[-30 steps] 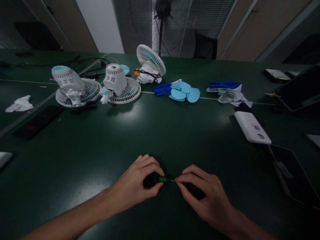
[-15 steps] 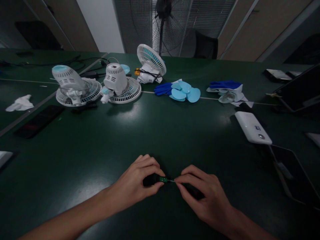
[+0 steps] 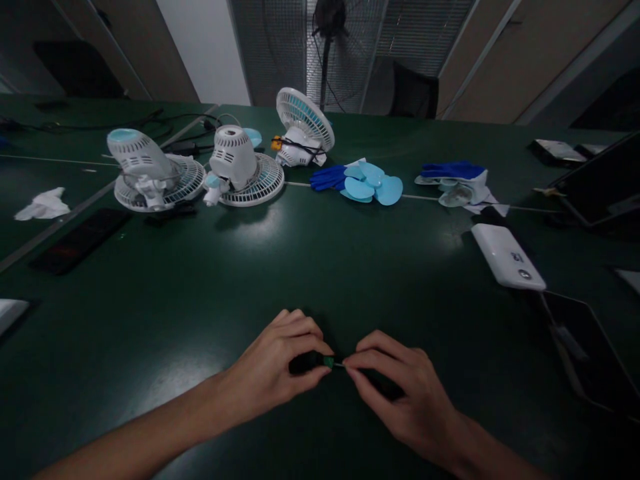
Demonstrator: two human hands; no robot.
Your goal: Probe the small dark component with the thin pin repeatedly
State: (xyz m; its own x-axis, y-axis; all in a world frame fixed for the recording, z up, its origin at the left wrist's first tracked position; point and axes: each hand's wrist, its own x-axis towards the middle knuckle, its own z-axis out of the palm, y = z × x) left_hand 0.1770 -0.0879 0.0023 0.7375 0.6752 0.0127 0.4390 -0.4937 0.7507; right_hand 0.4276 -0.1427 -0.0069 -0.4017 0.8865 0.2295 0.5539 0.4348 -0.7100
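Small screwdriver (image 3: pixel 328 361), by its look, held crosswise between both hands at the near tabletop (image 3: pixel 320 267).
Left hand (image 3: pixel 270 360) grasps the handle (image 3: pixel 306 362); right hand (image 3: pixel 420 393) pinches the slim shaft (image 3: pixel 339 365), which points right, tip hidden. The step seems to be working shaft against handle; any push or twist would call for aligned grips. Farther off: a light-blue fan blade (image 3: pixel 371 183), then white desk fans (image 3: pixel 233 157).

Everything is dimly lit. Pale glare is cast on the table (image 3: pixel 370 267) beside and beyond the left hand (image 3: pixel 277 357); some light is admitted through blinds (image 3: pixel 314 83) far beyond it. Under the right hand (image 3: pixel 421 395), detail is lost in shadow; outer lines are slanted by distortion.
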